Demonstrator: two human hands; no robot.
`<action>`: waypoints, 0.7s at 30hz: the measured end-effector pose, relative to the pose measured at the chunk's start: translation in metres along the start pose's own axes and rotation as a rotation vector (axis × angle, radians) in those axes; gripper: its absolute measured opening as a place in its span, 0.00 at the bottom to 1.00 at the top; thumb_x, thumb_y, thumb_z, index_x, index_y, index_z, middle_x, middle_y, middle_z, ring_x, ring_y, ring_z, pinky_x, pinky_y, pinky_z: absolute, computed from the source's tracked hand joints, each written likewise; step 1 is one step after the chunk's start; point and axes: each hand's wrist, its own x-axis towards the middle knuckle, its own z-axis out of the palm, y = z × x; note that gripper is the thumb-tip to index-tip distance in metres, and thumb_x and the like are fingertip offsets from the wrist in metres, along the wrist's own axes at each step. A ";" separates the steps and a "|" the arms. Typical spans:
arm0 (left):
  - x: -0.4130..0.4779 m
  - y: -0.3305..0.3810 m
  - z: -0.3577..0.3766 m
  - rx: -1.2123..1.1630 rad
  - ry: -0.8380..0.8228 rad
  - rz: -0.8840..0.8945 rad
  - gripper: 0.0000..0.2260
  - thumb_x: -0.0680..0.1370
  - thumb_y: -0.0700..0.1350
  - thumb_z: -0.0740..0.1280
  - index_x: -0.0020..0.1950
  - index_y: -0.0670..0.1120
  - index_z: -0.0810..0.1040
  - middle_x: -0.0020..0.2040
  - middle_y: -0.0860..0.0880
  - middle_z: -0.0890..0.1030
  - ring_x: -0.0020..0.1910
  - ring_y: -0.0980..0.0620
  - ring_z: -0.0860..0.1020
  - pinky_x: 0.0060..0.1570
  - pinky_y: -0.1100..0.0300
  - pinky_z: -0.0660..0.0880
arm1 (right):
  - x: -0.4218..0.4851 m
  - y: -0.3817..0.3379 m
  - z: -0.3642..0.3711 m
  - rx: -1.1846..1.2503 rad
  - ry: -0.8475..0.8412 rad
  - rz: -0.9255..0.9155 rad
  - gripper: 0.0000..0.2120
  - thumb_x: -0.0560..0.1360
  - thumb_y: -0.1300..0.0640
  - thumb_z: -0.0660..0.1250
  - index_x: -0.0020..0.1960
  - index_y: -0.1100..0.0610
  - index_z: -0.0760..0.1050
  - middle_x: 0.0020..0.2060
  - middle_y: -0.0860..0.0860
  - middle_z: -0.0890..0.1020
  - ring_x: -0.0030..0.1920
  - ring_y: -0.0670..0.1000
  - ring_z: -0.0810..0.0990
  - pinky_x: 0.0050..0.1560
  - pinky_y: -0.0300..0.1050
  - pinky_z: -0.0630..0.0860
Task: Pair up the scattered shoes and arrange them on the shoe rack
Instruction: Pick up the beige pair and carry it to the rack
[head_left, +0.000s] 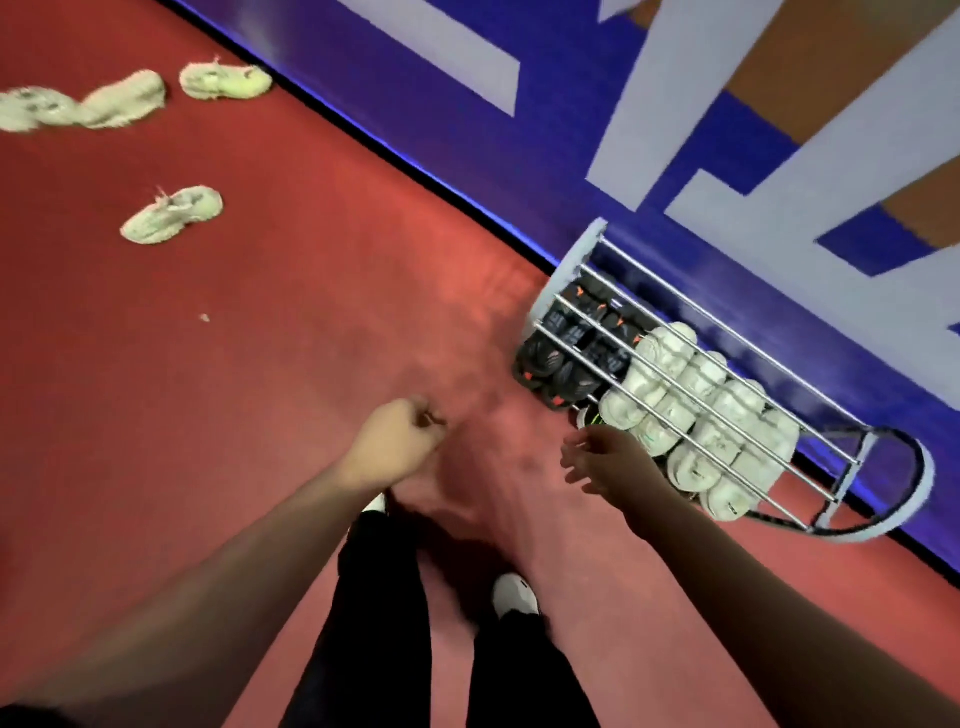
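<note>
A metal shoe rack (727, 332) with chrome bars stands against the blue wall at the right. It holds several black shoes (566, 353) at its left end and several white shoes (691, 415) to their right. Several pale sneakers lie scattered on the red floor at the upper left: one alone (171, 214), and others farther back (226, 82), (127, 98), (34, 108). My left hand (397, 441) is curled into a fist with nothing in it. My right hand (605, 457) has its fingers spread, just in front of the rack, holding nothing.
The red floor (311, 286) stretches between me and the scattered sneakers. A blue and white wall (571, 130) runs diagonally behind the rack. My black trousers and white shoes (514, 595) show below my arms. A small scrap (205, 317) lies on the floor.
</note>
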 end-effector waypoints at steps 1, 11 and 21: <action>-0.001 -0.005 -0.024 -0.014 0.024 0.007 0.04 0.74 0.38 0.65 0.43 0.47 0.75 0.36 0.46 0.79 0.30 0.50 0.73 0.39 0.58 0.69 | -0.001 -0.024 0.012 -0.001 -0.016 -0.032 0.03 0.74 0.64 0.66 0.47 0.60 0.76 0.39 0.58 0.80 0.35 0.54 0.77 0.33 0.41 0.69; -0.045 -0.075 -0.302 -0.111 0.215 0.028 0.06 0.73 0.37 0.63 0.40 0.48 0.74 0.37 0.46 0.79 0.29 0.52 0.74 0.39 0.61 0.70 | -0.043 -0.278 0.202 -0.146 -0.113 -0.273 0.08 0.77 0.63 0.64 0.41 0.52 0.73 0.35 0.51 0.79 0.27 0.43 0.77 0.28 0.34 0.70; -0.061 -0.125 -0.518 -0.179 0.364 -0.005 0.06 0.74 0.39 0.62 0.45 0.39 0.77 0.39 0.42 0.82 0.33 0.47 0.75 0.42 0.54 0.75 | -0.066 -0.483 0.347 -0.186 -0.244 -0.403 0.01 0.76 0.62 0.65 0.46 0.58 0.74 0.38 0.54 0.80 0.36 0.51 0.79 0.37 0.42 0.71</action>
